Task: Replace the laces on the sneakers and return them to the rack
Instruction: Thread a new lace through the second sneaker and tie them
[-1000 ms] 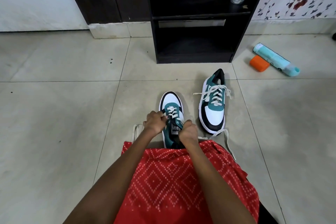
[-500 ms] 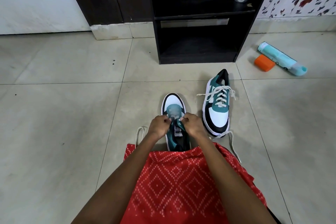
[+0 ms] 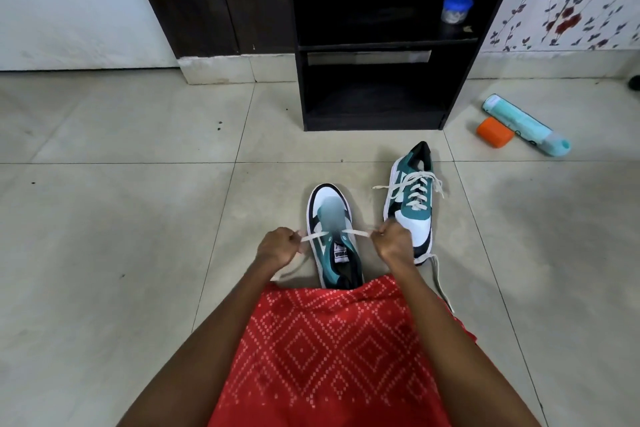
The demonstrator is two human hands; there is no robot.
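Pale tiled floor [image 3: 121,218] bears the near sneaker [image 3: 323,253] at centre; far sneaker [image 3: 412,204] just right; dark rack [image 3: 374,104] at top; teal bottle [image 3: 523,123] beside orange cap [image 3: 494,132], upper right.
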